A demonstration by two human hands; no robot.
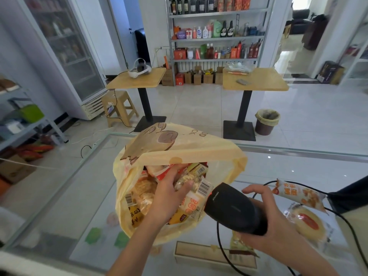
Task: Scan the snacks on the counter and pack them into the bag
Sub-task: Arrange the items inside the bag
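Observation:
A yellow plastic bag (179,148) stands open on the glass counter (298,166), filled with several snack packets. My left hand (169,194) reaches inside the bag and grips a clear packet of nuts (191,180) lying on top of the others. My right hand (264,222) holds a black barcode scanner (233,208) just right of the bag, its head pointing toward the bag. On the counter to the right lie an orange snack packet (298,194) and a wrapped round cake (308,222). Another packet (239,246) lies partly hidden under my right wrist.
The scanner's black cable (221,248) loops across the counter in front of me. A wooden box (199,253) shows beneath the glass. A dark object (350,196) sits at the right edge. Two wooden tables, a bin and stocked shelves stand beyond the counter.

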